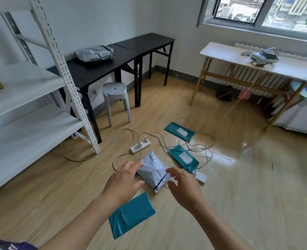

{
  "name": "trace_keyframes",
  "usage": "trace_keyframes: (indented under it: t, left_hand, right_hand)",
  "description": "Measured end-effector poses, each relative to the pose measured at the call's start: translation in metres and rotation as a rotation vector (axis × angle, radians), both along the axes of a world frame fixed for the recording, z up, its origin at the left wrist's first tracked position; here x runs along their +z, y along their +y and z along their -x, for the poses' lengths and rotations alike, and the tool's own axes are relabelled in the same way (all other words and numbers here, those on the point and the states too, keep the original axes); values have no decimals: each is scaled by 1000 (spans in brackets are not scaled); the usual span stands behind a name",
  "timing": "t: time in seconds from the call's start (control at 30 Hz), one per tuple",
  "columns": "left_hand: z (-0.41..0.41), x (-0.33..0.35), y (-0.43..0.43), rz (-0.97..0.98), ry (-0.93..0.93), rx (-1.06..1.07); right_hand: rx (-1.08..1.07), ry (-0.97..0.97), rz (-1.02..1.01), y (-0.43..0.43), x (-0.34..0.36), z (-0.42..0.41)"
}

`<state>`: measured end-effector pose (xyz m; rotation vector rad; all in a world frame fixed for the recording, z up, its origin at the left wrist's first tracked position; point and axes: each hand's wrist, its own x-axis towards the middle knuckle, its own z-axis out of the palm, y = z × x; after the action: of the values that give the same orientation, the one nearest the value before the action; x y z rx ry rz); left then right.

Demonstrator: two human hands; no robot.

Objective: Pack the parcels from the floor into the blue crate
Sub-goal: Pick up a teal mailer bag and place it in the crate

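Both hands (124, 179) (182, 184) flank the grey parcel (153, 171) (fingers spread); no grip.

Hands over white parcel (153, 170), floor.
Left hand (124, 181) and right hand (182, 184) spread, flanking it; teal parcels (132, 214) nearby.

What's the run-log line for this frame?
phase: reach | left hand: open | right hand: open | target: white parcel, on floor, not gripped
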<state>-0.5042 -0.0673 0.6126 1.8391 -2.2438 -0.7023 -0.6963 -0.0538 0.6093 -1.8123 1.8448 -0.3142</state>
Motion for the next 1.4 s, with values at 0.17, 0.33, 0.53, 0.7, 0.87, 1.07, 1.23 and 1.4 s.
trace_keyframes:
  t: [0.17,0.33,0.53,0.7,0.87,1.07,1.23,1.4]
  left_hand:
    - [24,-17,-49,-54,-7,16]
    - [58,-30,-121,-106,19,5]
    - [115,-42,-239,-142,31,1]
    - [153,-57,-336,-161,55,7]
    - [190,-78,-403,-227,20,-20]
    - [233,-114,-462,-253,-56,-14]
    - [272,-155,-499,-267,-98,56]
    - [313,-235,-533,-320,-51,146]
  right_hand:
    - [-23,0,-26,-47,-14,32]
    - [-51,4,-46,-116,-24,66]
    - [-100,15,-125,-225,-25,121]
    - [-188,-9,-180,-315,-38,172]
    - [-233,-5,-222,-381,-62,218]
    - [-215,24,-323,-446,-110,267]
    - [-150,55,-426,-502,-174,312]
    - [-133,92,-505,-545,-263,349]
